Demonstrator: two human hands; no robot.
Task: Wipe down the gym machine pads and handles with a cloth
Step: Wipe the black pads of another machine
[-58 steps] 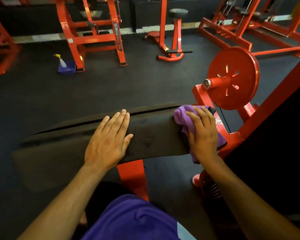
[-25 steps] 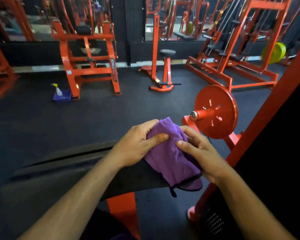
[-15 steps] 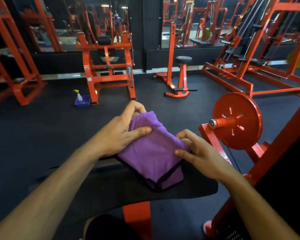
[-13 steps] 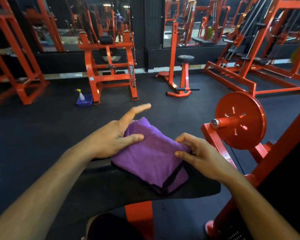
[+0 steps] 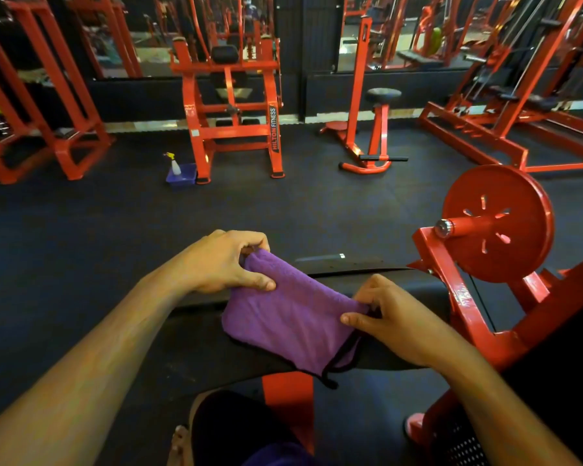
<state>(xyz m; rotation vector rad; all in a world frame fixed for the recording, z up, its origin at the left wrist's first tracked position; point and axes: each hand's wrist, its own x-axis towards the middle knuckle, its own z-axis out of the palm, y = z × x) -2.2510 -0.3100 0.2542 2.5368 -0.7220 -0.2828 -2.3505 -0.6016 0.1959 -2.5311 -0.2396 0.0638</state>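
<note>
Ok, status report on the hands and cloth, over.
Left hand and right hand both pinch purple cloth. Cloth lies on black pad. Nothing in the way.

Dark rubber matting (image 5: 81, 230) is covering the whole gym floor, and red-painted steel machine frames are standing across it: a lettered frame (image 5: 231, 116) at centre back, a slim red post with a round black seat (image 5: 382, 95) to its right, a cable rack (image 5: 519, 79) at far right and angled red frames (image 5: 48, 112) at left. A small blue tub (image 5: 181, 174) holding a white spray bottle with a yellow nozzle (image 5: 175, 164) is sitting on the matting just beside the lettered frame's left foot. Along the back wall, large mirrors (image 5: 401, 31) above a dark base panel are reflecting more red equipment under dim, warm lighting.
</note>
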